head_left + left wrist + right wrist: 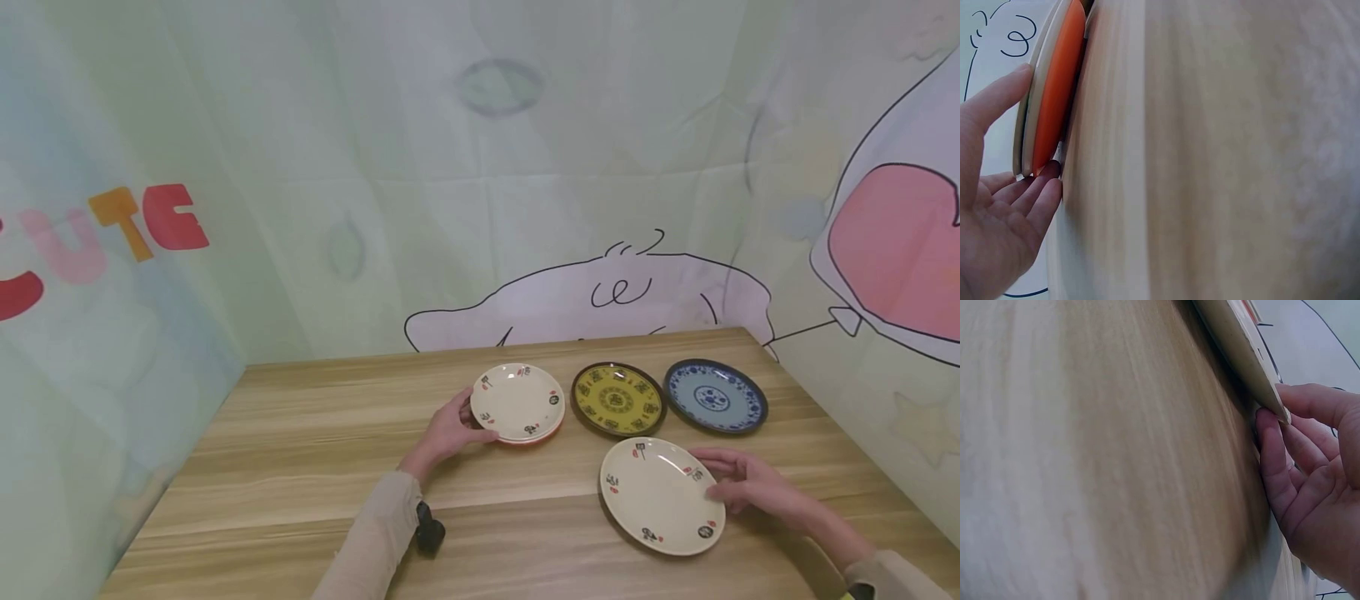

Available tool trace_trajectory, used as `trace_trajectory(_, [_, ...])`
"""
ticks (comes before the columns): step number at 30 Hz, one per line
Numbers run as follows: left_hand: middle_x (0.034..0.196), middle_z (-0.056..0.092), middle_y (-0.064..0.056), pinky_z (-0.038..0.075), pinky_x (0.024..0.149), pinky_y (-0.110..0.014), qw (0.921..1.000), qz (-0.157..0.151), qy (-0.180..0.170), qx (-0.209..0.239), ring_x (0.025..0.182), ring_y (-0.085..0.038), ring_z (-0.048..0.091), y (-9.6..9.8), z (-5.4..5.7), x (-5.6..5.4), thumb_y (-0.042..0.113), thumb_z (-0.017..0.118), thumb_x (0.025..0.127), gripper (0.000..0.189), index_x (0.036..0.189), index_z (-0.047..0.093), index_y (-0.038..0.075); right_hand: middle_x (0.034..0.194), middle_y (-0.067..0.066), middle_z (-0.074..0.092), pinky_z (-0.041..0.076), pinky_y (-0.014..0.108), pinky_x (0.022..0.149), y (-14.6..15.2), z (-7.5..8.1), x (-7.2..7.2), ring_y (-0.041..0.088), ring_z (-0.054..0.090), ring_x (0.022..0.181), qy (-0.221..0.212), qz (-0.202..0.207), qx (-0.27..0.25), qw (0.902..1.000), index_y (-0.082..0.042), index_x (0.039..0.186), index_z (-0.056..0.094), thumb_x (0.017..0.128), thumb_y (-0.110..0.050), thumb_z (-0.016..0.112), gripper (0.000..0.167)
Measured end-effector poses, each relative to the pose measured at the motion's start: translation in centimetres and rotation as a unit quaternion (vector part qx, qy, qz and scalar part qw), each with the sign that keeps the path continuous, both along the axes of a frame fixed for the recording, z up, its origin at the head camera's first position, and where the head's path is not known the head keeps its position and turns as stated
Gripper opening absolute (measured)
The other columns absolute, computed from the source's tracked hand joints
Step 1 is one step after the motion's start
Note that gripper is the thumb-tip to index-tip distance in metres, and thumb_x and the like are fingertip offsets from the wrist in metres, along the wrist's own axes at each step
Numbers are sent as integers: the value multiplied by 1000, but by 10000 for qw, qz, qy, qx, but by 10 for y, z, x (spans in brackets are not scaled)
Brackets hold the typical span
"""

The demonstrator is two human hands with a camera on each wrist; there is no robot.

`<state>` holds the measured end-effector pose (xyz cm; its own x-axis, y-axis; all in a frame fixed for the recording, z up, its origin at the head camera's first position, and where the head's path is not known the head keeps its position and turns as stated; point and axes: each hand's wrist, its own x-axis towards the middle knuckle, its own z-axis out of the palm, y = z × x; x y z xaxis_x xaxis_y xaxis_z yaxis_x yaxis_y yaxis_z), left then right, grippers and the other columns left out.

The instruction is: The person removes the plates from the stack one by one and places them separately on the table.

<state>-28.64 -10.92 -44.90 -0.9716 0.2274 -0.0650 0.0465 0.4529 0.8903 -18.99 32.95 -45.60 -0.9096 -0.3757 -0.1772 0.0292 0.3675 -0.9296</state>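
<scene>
My left hand (453, 429) grips the left edge of a small stack of plates, its thumb at the top rim and the other fingers lower at the side. The top plate (517, 402) is cream with small black and red prints. In the left wrist view an orange underside (1063, 81) shows beneath cream rims. My right hand (757, 483) pinches the right rim of a larger cream plate (663, 500) between thumb and fingers. This plate tilts slightly, close over the table, and its pale underside (1235, 344) shows in the right wrist view.
A yellow plate (618, 400) with a dark rim lies right of the stack. Beside it is a blue patterned plate (716, 397). All are on or over a wood-grain table (322, 433), with a printed cloth backdrop (375, 167) behind it.
</scene>
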Motion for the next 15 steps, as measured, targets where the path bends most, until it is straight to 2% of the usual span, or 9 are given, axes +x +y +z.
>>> trace_trajectory(4, [140, 38, -14, 36, 102, -40, 10000, -2, 1, 1, 120, -28, 46, 0, 1, 0, 24, 80, 68, 94, 143, 25, 8, 136, 35, 26, 53, 34, 60, 1, 2, -1, 22, 62, 83, 18, -92, 56, 9999, 9, 135, 27, 81, -14, 64, 70])
trace_trajectory(7, [140, 38, -15, 36, 102, -40, 10000, -1, -6, 4, 120, -28, 46, 0, 1, 1, 24, 80, 68, 94, 143, 25, 7, 138, 33, 25, 53, 35, 65, 3, 4, -3, 11, 60, 91, 89, -69, 68, 9999, 9, 135, 27, 83, -14, 62, 67])
trace_trajectory(10, [140, 38, -15, 36, 102, -41, 10000, -2, 6, -12, 120, -28, 46, 0, 1, 1, 23, 80, 68, 94, 142, 25, 6, 137, 31, 30, 53, 35, 69, 4, 7, -6, 7, 59, 94, 148, -39, 61, 9999, 9, 134, 29, 83, -13, 62, 65])
trace_trajectory(15, [139, 39, -15, 37, 102, -41, 10000, 8, 13, -29, 120, -28, 46, 0, 2, 2, 22, 80, 68, 93, 142, 25, 6, 130, 25, 45, 54, 34, 68, 3, 13, -13, 11, 61, 90, 209, -168, 116, 9996, 10, 132, 33, 80, -12, 64, 64])
